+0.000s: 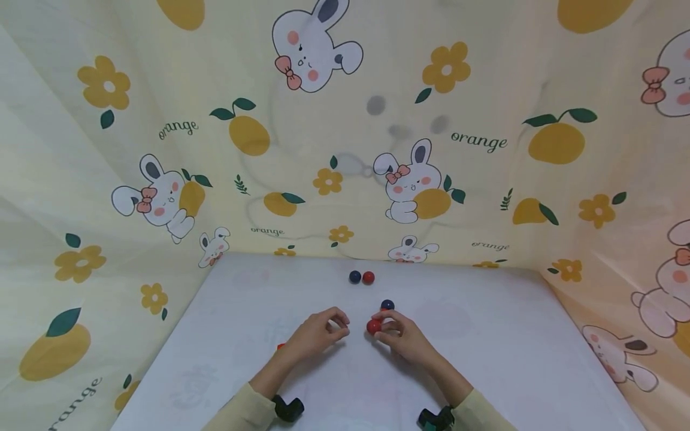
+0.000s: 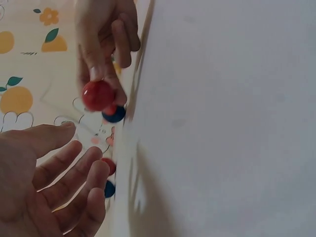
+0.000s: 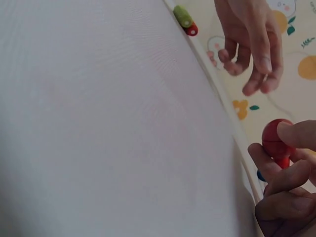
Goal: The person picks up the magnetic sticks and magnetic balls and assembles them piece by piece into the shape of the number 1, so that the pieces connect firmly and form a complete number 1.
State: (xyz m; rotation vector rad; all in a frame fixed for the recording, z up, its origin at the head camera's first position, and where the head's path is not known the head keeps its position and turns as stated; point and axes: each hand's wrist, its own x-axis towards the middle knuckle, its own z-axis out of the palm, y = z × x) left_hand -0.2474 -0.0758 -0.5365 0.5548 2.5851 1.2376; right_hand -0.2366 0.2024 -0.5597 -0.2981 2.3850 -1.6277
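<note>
My right hand (image 1: 408, 342) pinches a glossy red ball (image 1: 374, 327) between thumb and fingers. A short red stem (image 3: 282, 162) joins this ball in the right wrist view. My left hand (image 1: 317, 333) is held just left of it, fingers loosely bent and apart, with nothing in its grasp. Just beyond the right fingers is a dark blue ball (image 1: 387, 305), its lower side partly hidden by the hand. In the left wrist view, the pinched red ball (image 2: 98, 96) overlaps that blue ball (image 2: 114, 114).
Farther back on the white table (image 1: 485, 347) lie another dark blue ball (image 1: 354, 276) and red ball (image 1: 369, 277), side by side. A green cylinder (image 3: 182, 16) and a red one (image 3: 191, 29) lie beyond my left hand. Patterned cloth (image 1: 366, 197) hangs around the table.
</note>
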